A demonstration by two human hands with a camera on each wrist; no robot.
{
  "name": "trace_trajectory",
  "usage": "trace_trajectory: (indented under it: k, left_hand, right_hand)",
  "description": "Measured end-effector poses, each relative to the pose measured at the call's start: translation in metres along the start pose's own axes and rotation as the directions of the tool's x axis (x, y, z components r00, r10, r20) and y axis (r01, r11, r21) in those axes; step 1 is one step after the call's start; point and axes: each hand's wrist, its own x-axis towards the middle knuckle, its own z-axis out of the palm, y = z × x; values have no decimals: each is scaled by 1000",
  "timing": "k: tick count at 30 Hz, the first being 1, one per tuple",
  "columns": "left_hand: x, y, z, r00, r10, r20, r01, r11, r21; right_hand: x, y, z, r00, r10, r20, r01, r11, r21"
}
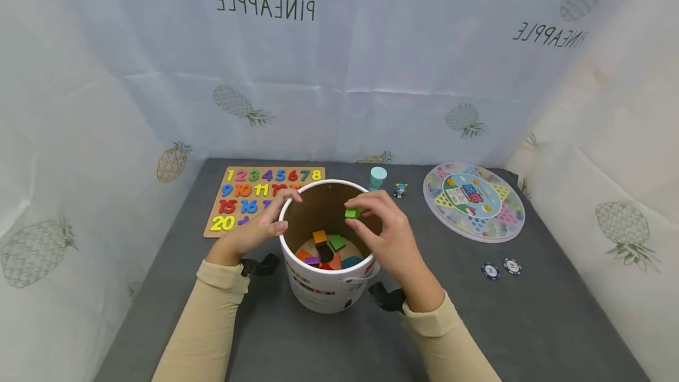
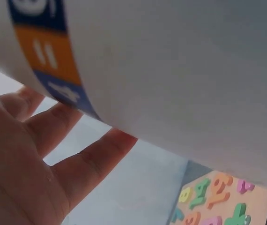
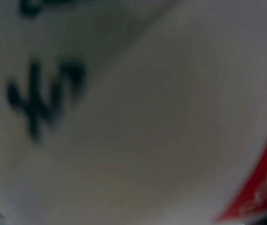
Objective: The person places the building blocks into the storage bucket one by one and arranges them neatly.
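Observation:
A white bucket stands upright at the middle of the table, with several coloured wooden blocks on its floor. My left hand holds the bucket's rim from the left side; in the left wrist view its fingers reach up to the white wall, their tips partly hidden. Between thumb and fingertips my right hand pinches a small green block above the bucket's opening. Only the blurred bucket wall, with dark print and a red patch, fills the right wrist view.
Behind the bucket at left lies a number puzzle board. A light-blue-lidded container and a small figurine stand at the back. To the right are a round game board and two poker chips.

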Motion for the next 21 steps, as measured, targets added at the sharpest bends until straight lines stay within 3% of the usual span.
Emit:
trace_trajectory:
  k: [2, 6, 10, 14, 17, 21]
  left_hand:
    - [0, 0, 1, 1000, -2, 2, 2, 1000, 4]
    - [1, 2, 0, 1000, -1, -1, 1, 1000, 23]
    - [2, 4, -1, 1000, -3, -9, 4, 999, 32]
    - [2, 4, -1, 1000, -11, -15, 12, 999, 32]
    - [0, 2, -1, 1000, -12, -21, 12, 1000, 14]
    - [-2, -1, 3, 1000, -9, -26, 9, 1000, -5]
  right_hand:
    - [1, 0, 3, 997, 41, 57, -41, 999, -8]
    - [0, -2, 2, 995, 54, 79, -52, 998, -22]
    - [-2, 3, 4, 998, -13, 67, 17, 998, -58]
    - [-5, 13, 11, 991, -135, -18, 134, 989, -56]
    - [-9, 22, 20, 960, -254, -116, 252, 967, -31]
    - [-14, 31, 27, 880, -412, -239, 413, 910, -48]
